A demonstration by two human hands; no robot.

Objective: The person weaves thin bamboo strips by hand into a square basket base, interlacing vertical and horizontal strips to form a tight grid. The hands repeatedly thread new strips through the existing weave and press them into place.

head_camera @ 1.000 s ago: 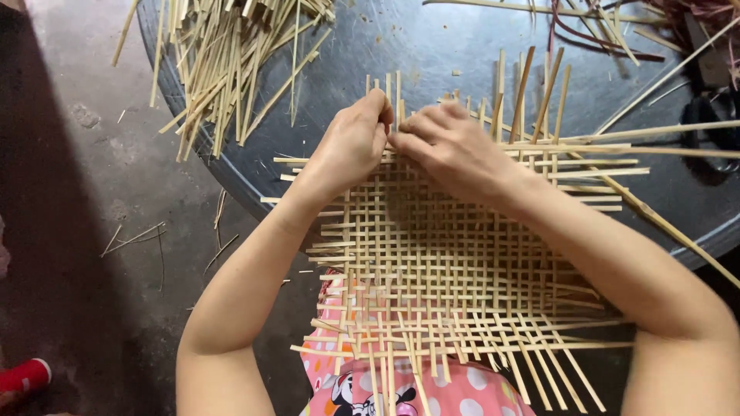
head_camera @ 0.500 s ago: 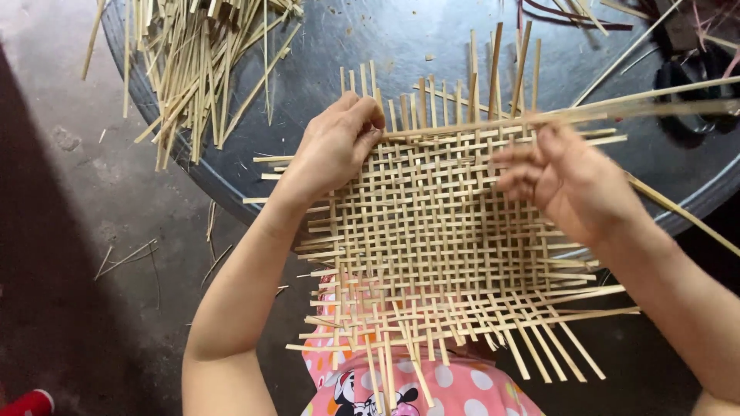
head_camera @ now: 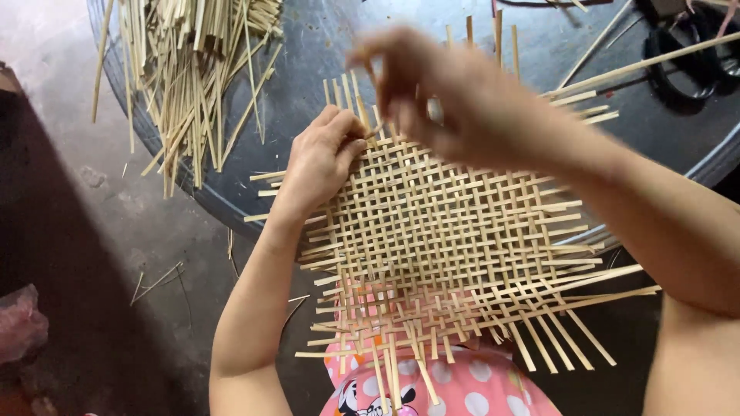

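A flat woven mat (head_camera: 447, 231) of pale bamboo strips lies half on a dark round table (head_camera: 324, 46) and half over my lap. My left hand (head_camera: 320, 162) rests on the mat's upper left corner, its fingers curled down onto the strip ends there. Above the mat's far edge my right hand (head_camera: 455, 100) is blurred by motion, fingertips drawn together near the upright strip ends. Whether it holds a strip is unclear. A long loose strip (head_camera: 640, 65) runs from the mat's upper right toward the table's far right.
A pile of loose bamboo strips (head_camera: 200, 62) covers the table's far left and overhangs its rim. A black looped object (head_camera: 686, 69) lies at the far right. Pink spotted cloth (head_camera: 462, 393) shows below the mat. Stray strips (head_camera: 158, 281) lie on the grey floor.
My right hand has swung from the mat's right side to its far edge in the middle. The left hand stays on the upper left corner.
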